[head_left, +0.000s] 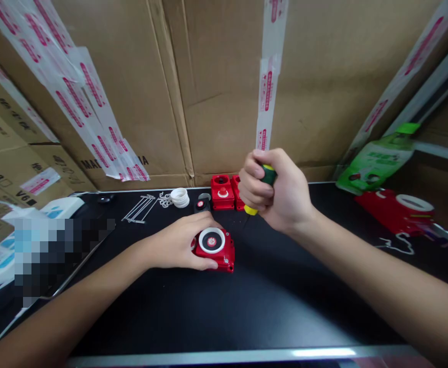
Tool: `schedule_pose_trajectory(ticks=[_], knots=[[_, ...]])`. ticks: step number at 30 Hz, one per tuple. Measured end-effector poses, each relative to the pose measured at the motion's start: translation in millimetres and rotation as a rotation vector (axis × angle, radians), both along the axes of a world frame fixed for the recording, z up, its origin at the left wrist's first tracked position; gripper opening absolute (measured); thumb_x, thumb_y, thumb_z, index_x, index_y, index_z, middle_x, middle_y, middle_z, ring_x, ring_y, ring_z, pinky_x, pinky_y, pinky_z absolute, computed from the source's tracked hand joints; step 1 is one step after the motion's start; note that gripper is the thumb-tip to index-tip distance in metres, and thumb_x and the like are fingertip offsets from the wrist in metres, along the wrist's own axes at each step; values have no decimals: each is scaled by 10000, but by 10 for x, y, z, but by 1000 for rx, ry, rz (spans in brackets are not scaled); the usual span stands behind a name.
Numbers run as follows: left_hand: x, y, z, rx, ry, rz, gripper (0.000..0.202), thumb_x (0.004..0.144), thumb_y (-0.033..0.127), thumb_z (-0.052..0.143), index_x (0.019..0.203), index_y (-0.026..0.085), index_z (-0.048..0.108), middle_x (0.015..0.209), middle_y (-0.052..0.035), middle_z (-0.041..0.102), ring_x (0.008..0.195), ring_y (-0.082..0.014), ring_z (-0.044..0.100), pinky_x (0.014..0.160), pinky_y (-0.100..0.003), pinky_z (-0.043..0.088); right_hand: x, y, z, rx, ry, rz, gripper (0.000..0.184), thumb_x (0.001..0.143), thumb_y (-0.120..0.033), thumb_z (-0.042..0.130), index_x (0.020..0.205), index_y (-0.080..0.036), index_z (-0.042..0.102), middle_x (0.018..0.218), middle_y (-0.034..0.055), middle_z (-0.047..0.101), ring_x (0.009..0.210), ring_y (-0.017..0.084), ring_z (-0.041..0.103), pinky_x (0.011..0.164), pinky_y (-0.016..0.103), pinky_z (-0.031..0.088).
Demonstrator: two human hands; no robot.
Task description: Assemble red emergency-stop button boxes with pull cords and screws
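Note:
My left hand (181, 240) is closed around a red plastic housing (226, 255) on the black table, thumb along its front side. A white ring (212, 230) with a dark centre and a round red-and-white label sits on top of the housing. Raised to the right, my right hand (273, 191) grips a screwdriver (269, 175) with a green and yellow handle in a fist. Its thin shaft points down and slightly left, apart from the housing. Just behind my left hand stands a small black part (201, 204) with a similar label.
Red housings (223, 192) stand at the back beside white rings (180, 197) and thin metal rods (139, 208). At right, a green bottle (377, 158) leans behind another red housing (396, 210). Cardboard boxes (224, 102) wall the back; a pixelated dark object (63, 255) lies left.

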State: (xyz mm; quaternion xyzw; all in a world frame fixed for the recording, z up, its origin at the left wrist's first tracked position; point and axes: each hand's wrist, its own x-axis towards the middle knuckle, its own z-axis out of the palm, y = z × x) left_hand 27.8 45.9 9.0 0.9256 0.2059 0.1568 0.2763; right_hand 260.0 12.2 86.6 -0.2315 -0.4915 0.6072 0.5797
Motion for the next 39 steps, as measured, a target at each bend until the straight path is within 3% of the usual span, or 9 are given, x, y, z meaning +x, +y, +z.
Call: schedule_pose_trajectory(ticks=[7, 17, 25, 33, 39], knots=[[-28, -17, -53, -49, -9, 47, 581, 802, 505, 920, 1269, 248, 690, 1112, -46, 684, 1006, -237, 671, 911, -344, 554, -172, 147, -29, 20, -23, 178, 393, 946, -385, 561, 612, -243, 410, 448, -110, 239, 396, 67, 117, 368, 203, 164], [-48, -9, -65, -87, 66, 99, 617, 772, 493, 935, 1293, 289, 675, 1250, -55, 690, 1122, -274, 686, 978, -374, 586, -201, 241, -294, 18, -9, 292, 387, 963, -397, 536, 628, -238, 426, 464, -112, 240, 413, 65, 114, 394, 210, 152], [-94, 19, -155, -69, 53, 52, 783, 799, 521, 907, 1480, 312, 584, 1430, -120, 606, 1303, -361, 631, 1144, -506, 533, -188, 193, -297, -20, -1, 318, 350, 966, -333, 484, 636, -232, 428, 486, -93, 218, 439, 89, 110, 429, 257, 143], [-70, -20, -87, -100, 60, 19, 670, 796, 483, 910, 1389, 278, 678, 1360, -93, 656, 1385, -369, 574, 1170, -469, 523, -177, 199, -315, 88, -45, 474, 372, 1004, -332, 449, 648, -225, 470, 460, -89, 275, 402, 71, 129, 409, 247, 174], [-116, -54, -92, -118, 31, 10, 652, 804, 477, 901, 1387, 287, 680, 1285, -78, 681, 1336, -350, 601, 1169, -461, 515, -195, 137, -309, 137, -55, 496, 412, 1020, -369, 467, 636, -221, 478, 432, -89, 295, 375, 65, 172, 402, 227, 204]])
